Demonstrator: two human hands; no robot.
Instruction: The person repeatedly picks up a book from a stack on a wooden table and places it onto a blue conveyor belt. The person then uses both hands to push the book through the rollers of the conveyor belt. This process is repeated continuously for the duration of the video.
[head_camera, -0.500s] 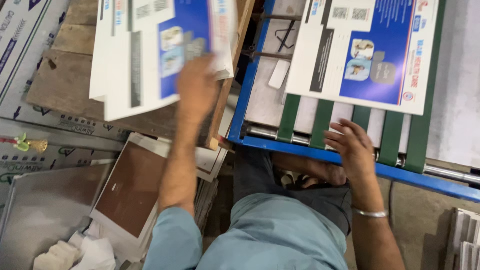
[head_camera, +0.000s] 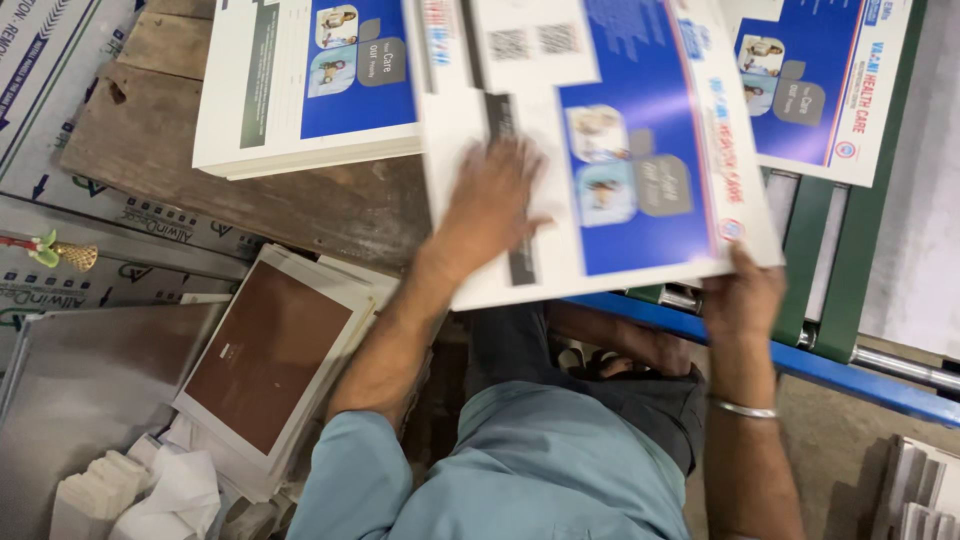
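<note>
A worn wooden table (head_camera: 250, 190) with scuffed brown planks fills the upper left. Left of the table lie grey printed cardboard sheets (head_camera: 60, 100), and below those a dull metal plate (head_camera: 80, 400). Right of the table runs a blue steel frame (head_camera: 850, 375) carrying green belts (head_camera: 860, 250) and a shiny roller (head_camera: 900, 365). Below that frame the floor (head_camera: 840, 440) is bare, dusty concrete under flat, even light.

Sheet (head_camera: 640, 150): white, blue panel (red stripe). Card (head_camera: 265, 355): brown on white. Rail (head_camera: 850, 375): blue. Sleeve (head_camera: 340, 480): light blue.
</note>
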